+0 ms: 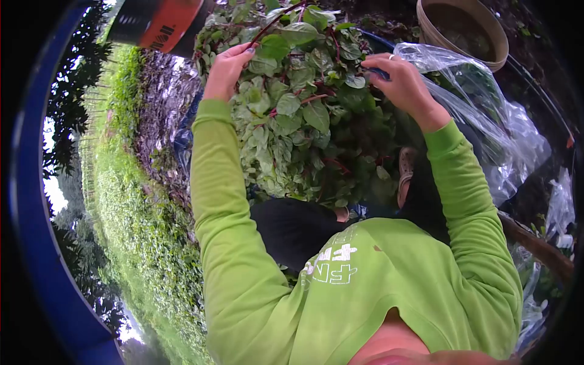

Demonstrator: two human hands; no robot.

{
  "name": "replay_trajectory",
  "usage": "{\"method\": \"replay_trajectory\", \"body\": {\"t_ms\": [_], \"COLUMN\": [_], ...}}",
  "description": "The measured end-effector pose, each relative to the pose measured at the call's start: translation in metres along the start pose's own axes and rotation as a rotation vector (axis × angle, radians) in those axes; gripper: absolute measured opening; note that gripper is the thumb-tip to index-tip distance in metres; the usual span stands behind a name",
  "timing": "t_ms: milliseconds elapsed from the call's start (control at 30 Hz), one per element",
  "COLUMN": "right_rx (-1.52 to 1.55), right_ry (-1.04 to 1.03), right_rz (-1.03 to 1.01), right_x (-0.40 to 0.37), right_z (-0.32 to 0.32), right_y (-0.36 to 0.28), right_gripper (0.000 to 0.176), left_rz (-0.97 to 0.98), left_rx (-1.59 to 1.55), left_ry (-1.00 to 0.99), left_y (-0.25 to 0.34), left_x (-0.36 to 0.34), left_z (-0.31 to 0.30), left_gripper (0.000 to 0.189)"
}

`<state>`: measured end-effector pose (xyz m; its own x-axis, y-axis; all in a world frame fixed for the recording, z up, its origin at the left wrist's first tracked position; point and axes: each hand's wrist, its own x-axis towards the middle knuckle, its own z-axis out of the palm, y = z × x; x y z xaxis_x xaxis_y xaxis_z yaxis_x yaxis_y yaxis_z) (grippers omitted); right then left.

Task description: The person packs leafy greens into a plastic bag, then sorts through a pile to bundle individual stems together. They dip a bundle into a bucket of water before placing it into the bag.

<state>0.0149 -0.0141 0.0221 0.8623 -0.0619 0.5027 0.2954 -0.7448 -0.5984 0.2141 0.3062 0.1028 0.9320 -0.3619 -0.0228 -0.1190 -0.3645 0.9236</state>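
A big heap of leafy greens with red stems lies in front of my knees. My left hand pinches a dark red leafy stem, which slants up and right above the heap. At the heap's right side, my right hand is closed around a small tool with a blue handle. Its working end is hidden, so I cannot tell what kind of tool it is. Leaves hang just left of the right hand's fingertips.
A black and orange drum stands at the upper left. To the upper right is a round tan bucket, and clear plastic sheeting lies beside my right arm. Green plants grow along the left. A brown wooden pole is at right.
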Motion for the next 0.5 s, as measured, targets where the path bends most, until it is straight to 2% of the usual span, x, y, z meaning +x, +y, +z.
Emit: {"method": "replay_trajectory", "body": {"t_ms": [67, 133, 167, 200, 267, 333, 400, 467, 500], "right_rx": [0.068, -0.030, -0.112, -0.192, -0.163, -0.219, 0.180, 0.043, -0.024], "right_ry": [0.241, 0.312, 0.325, 0.335, 0.173, 0.012, -0.401, -0.464, -0.410], "right_rz": [-0.180, -0.296, -0.341, -0.386, -0.349, -0.254, -0.056, -0.101, -0.218], "right_x": [0.004, 0.006, 0.004, -0.002, -0.024, -0.053, -0.079, -0.098, -0.108], "right_z": [0.000, -0.008, -0.012, -0.014, 0.003, 0.024, 0.046, 0.046, 0.054], "right_y": [-0.010, -0.026, -0.038, -0.046, -0.050, -0.052, -0.030, -0.043, -0.044], "right_gripper": [0.027, 0.032, 0.034, 0.037, 0.046, 0.043, 0.039, 0.031, 0.027], "left_rz": [-0.030, -0.112, -0.065, -0.075, -0.131, -0.199, -0.339, -0.515, -0.539], "left_rx": [0.026, 0.028, 0.221, 0.118, 0.021, -0.171, -0.198, -0.118, -0.061], "left_ry": [-0.068, -0.147, -0.178, -0.223, -0.321, -0.369, -0.402, -0.498, -0.538], "left_y": [0.027, 0.046, 0.030, 0.012, -0.005, -0.027, -0.060, -0.077, -0.086], "left_x": [-0.032, -0.074, -0.083, -0.095, -0.135, -0.171, -0.194, -0.209, -0.209], "left_z": [-0.004, 0.011, 0.011, 0.020, 0.045, 0.069, 0.078, 0.080, 0.080], "left_gripper": [0.027, 0.028, 0.029, 0.028, 0.031, 0.028, 0.029, 0.030, 0.031]}}
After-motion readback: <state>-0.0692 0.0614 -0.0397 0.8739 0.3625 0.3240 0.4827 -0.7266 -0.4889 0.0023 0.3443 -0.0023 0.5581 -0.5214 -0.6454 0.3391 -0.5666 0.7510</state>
